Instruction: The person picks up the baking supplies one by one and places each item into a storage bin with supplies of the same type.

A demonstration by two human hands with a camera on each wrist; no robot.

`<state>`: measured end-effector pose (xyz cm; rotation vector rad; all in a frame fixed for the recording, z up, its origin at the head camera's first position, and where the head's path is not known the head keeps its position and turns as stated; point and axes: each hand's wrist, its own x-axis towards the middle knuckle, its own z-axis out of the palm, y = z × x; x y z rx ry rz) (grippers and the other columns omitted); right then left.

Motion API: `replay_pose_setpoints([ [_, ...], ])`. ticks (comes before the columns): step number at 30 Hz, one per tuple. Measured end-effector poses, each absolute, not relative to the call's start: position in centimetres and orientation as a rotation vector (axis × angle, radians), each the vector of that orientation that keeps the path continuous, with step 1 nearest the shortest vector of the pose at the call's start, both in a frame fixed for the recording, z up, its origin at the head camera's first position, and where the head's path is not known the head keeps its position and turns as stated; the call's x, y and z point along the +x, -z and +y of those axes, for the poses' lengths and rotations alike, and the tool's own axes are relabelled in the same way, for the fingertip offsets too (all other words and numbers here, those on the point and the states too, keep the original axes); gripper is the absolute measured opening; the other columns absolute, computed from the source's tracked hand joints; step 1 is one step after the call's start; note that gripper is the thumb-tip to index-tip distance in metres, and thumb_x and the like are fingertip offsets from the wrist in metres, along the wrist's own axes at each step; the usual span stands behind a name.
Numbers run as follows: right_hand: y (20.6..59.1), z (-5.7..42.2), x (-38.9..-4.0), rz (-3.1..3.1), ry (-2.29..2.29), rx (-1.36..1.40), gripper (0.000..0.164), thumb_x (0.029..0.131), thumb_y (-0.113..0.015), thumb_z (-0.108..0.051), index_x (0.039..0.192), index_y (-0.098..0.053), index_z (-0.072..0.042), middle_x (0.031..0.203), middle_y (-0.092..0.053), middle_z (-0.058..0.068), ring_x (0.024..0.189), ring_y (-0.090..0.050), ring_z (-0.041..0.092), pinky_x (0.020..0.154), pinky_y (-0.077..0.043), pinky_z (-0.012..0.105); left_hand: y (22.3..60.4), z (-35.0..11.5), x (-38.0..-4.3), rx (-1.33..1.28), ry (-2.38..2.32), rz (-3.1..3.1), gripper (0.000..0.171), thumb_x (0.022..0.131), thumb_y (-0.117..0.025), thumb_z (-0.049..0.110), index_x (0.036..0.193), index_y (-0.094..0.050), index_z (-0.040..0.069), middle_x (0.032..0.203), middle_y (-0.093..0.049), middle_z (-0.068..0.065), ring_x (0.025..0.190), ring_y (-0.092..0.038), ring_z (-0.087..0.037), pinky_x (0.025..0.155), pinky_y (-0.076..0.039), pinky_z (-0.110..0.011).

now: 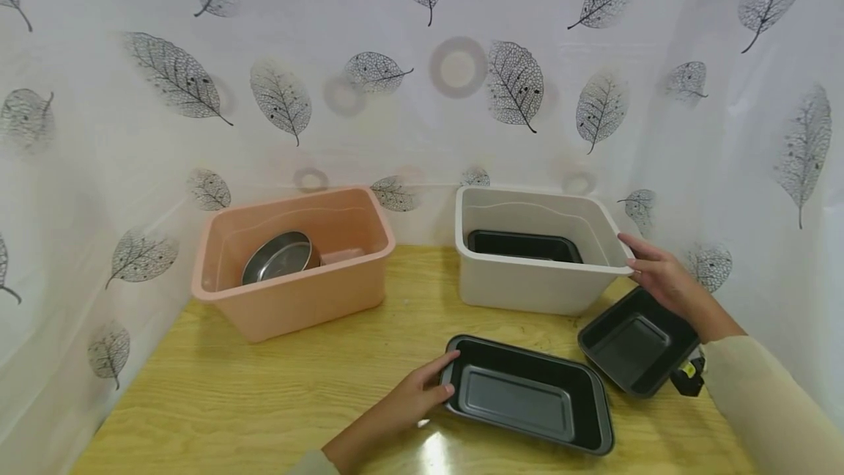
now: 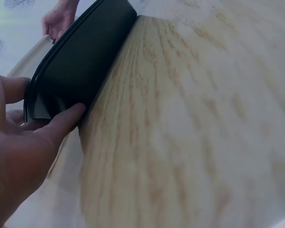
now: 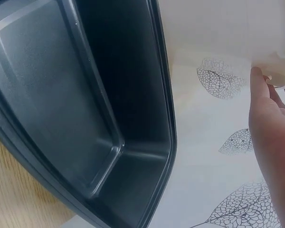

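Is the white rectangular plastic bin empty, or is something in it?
Not empty: a black rectangular metal pan lies inside the white bin, visible through its open top.

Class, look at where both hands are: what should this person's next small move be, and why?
Probably, the left hand should lift the long black pan toward the white bin: its thumb and fingers grip the pan's end, the right hand holds the bin's rim, and another dark pan sits inside.

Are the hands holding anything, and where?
Left hand grips the front dark pan by its left end; right hand holds the white bin by its right rim.
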<state>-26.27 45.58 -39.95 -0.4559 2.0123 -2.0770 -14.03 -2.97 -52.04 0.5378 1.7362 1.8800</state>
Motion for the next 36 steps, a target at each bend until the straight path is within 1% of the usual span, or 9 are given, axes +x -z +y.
replay_pose_setpoints([
  [7, 40.1, 45.7, -26.4, 2.016, 2.074, -0.442, 0.064, 0.106, -0.035, 0.003, 0.158, 0.002, 0.003, 0.166, 0.019, 0.015, 0.123, -0.052, -0.010, 0.097, -0.050, 0.013, 52.1, -2.6, -14.1, 0.514, -1.929, 1.728, 0.061, 0.100, -0.052, 0.001, 0.158, -0.033, 0.010, 0.138, -0.055, -0.033, 0.120, -0.063, -0.038, 0.097, -0.057, -0.034],
  [10, 40.1, 45.7, -26.4, 2.023, 2.072, -0.434, 0.064, 0.106, -0.035, 0.002, 0.158, 0.001, 0.003, 0.165, 0.019, 0.017, 0.123, -0.052, -0.009, 0.097, -0.050, 0.013, 52.1, -2.4, -14.1, 0.501, -1.948, 1.707, 0.063, 0.099, -0.051, -0.001, 0.158, -0.033, 0.008, 0.137, -0.055, -0.034, 0.118, -0.064, -0.039, 0.094, -0.058, -0.034],
  [16, 40.0, 45.7, -26.3, 2.061, 2.034, -0.379, 0.066, 0.106, -0.039, 0.000, 0.160, -0.001, 0.000, 0.168, 0.014, 0.015, 0.121, -0.052, -0.012, 0.096, -0.050, 0.012, 52.1, -2.4, -13.8, 0.461, -2.002, 1.644, 0.064, 0.098, -0.048, -0.003, 0.158, -0.031, 0.007, 0.139, -0.053, -0.036, 0.116, -0.064, -0.042, 0.088, -0.061, -0.039],
  [20, 39.9, 45.7, -26.3, 2.071, 2.025, -0.372, 0.066, 0.107, -0.039, -0.001, 0.160, -0.001, 0.000, 0.168, 0.013, 0.014, 0.120, -0.052, -0.012, 0.096, -0.050, 0.012, 51.9, -2.7, -13.6, 0.440, -2.014, 1.652, 0.063, 0.099, -0.049, -0.001, 0.158, -0.032, 0.009, 0.138, -0.054, -0.035, 0.110, -0.067, -0.040, 0.082, -0.062, -0.034],
  [23, 39.8, 45.7, -26.3, 2.072, 2.024, -0.382, 0.066, 0.106, -0.040, -0.001, 0.160, -0.001, -0.001, 0.168, 0.013, 0.014, 0.121, -0.052, -0.012, 0.096, -0.050, 0.012, 51.7, -3.2, -13.7, 0.435, -1.990, 1.685, 0.063, 0.100, -0.050, 0.001, 0.159, -0.031, 0.012, 0.138, -0.055, -0.033, 0.103, -0.071, -0.038, 0.073, -0.062, -0.028],
  [25, 39.9, 45.8, -26.3, 2.074, 2.023, -0.386, 0.066, 0.106, -0.039, -0.001, 0.160, -0.001, -0.002, 0.168, 0.013, 0.014, 0.121, -0.052, -0.012, 0.096, -0.050, 0.012, 51.5, -3.4, -13.8, 0.437, -1.985, 1.697, 0.064, 0.100, -0.050, 0.002, 0.159, -0.031, 0.013, 0.139, -0.055, -0.032, 0.101, -0.071, -0.037, 0.072, -0.062, -0.027],
  [27, 39.9, 45.8, -26.2, 2.083, 2.014, -0.382, 0.066, 0.107, -0.039, -0.001, 0.161, -0.001, -0.002, 0.168, 0.013, 0.014, 0.121, -0.052, -0.013, 0.096, -0.050, 0.012, 51.2, -3.6, -13.9, 0.437, -1.993, 1.700, 0.065, 0.099, -0.051, 0.001, 0.159, -0.031, 0.013, 0.140, -0.054, -0.033, 0.102, -0.071, -0.037, 0.073, -0.062, -0.028],
  [32, 39.9, 45.8, -26.2, 2.105, 1.994, -0.379, 0.066, 0.107, -0.039, -0.002, 0.160, 0.000, -0.001, 0.168, 0.014, 0.015, 0.121, -0.052, -0.013, 0.095, -0.050, 0.012, 50.5, -4.2, -14.4, 0.443, -2.039, 1.648, 0.065, 0.099, -0.051, 0.000, 0.159, -0.030, 0.010, 0.145, -0.047, -0.034, 0.117, -0.063, -0.039, 0.088, -0.061, -0.037],
  [36, 39.8, 45.7, -26.1, 2.105, 2.003, -0.367, 0.066, 0.107, -0.040, -0.002, 0.160, -0.001, -0.002, 0.168, 0.014, 0.016, 0.120, -0.052, -0.013, 0.095, -0.050, 0.012, 49.4, -5.0, -14.9, 0.477, -2.024, 1.658, 0.064, 0.101, -0.049, -0.001, 0.160, -0.027, 0.011, 0.147, -0.045, -0.034, 0.122, -0.061, -0.040, 0.092, -0.059, -0.039],
])
